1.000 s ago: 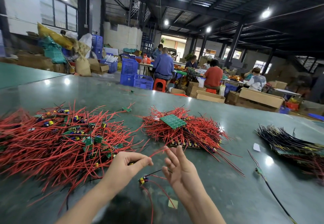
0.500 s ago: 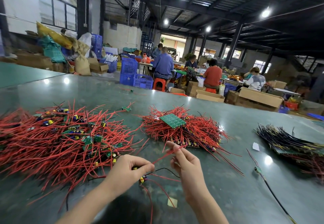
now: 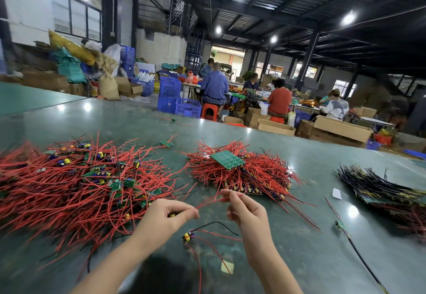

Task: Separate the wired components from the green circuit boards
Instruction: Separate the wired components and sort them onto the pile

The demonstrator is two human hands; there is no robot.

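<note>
right now we are working low over the dark green table (image 3: 288, 259), both hands raised just above its surface. our left hand (image 3: 169, 215) is curling its fingers inward, thumb and forefinger pressed together around a small yellow-and-dark component that is peeking out between them. a red wire (image 3: 208, 202) is running up and to the right from that pinch to our right hand (image 3: 247, 213), which is nipping its far end between thumb and fingertips while the other fingers are bending loosely.

below the hands, a loose component (image 3: 187, 236) with a yellow core is lying on the table, its black and red leads trailing toward us and to the right. a small pale scrap (image 3: 227, 267) is sitting near it.

to the left, a wide heap of red wires (image 3: 69, 192) is spreading across the table, with small green circuit boards and yellow parts mixed through it. ahead of the hands, a second red-wired pile (image 3: 244, 176) is carrying a larger green circuit board (image 3: 227, 159) on top. at the far right, a bundle of dark wires (image 3: 380, 187) is lying apart, and a single small board on a black lead (image 3: 340, 224) is resting between it and us. beyond the table, people are sitting at benches among blue crates and cartons.
</note>
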